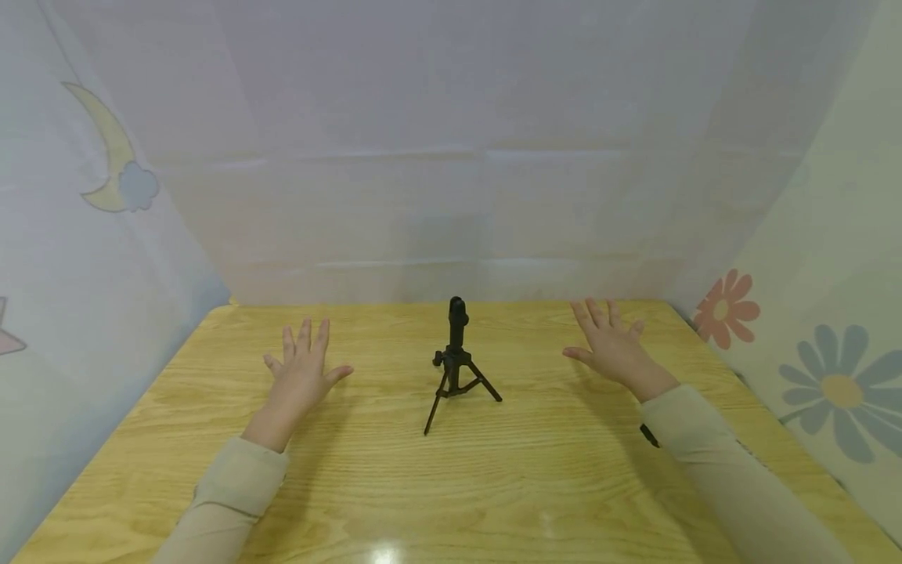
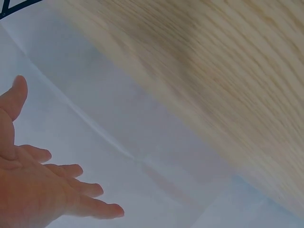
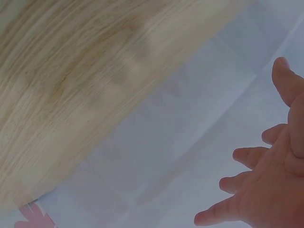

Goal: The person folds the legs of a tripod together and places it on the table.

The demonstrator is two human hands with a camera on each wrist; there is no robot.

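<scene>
A small black tripod (image 1: 456, 356) stands upright on the wooden table, its legs spread, between the two hands. To its left, the left hand (image 1: 299, 380) is held with fingers spread and thumb pointing toward the tripod; nothing is in it. On the other side the right hand (image 1: 616, 352) is likewise spread, its thumb turned inward, and holds nothing. In the left wrist view, part of the tripod (image 2: 21, 6) shows at the top left corner, beyond the left hand (image 2: 38, 194). The right wrist view has the right hand (image 3: 270, 190) with its fingers apart.
The light wood table (image 1: 451, 493) reaches back to a pale cloth wall (image 1: 451, 157). A side panel with a moon (image 1: 109, 141) rises on the left. Another panel, printed with a red flower (image 1: 740, 309) and a blue flower (image 1: 810, 372), borders the right.
</scene>
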